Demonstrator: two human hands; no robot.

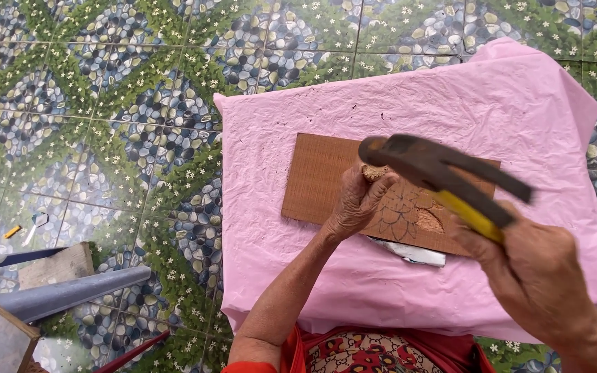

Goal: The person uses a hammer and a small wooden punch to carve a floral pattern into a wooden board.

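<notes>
While the wooden board lies flat on the pink paper at the centre of the frame, its lower right part already bears a pencilled and partly cut flower pattern. It looks stiff, light and thin, apt to slide on the crinkled sheet unless pressed down, and best held by its edges or a flat palm. The left hand rests on the board, fingers curled shut around what seems to be a wooden-handled chisel — only the frayed butt shows, so I cannot be sure. The right hand, lower right, is closed tight on the yellow grip of a hammer, whose dark head hangs blurred just above the chisel butt. A flat metal blade lies on the paper just below the board. Beyond — pebble-patterned floor tiles, with a grey pipe and a wood block at lower left.
</notes>
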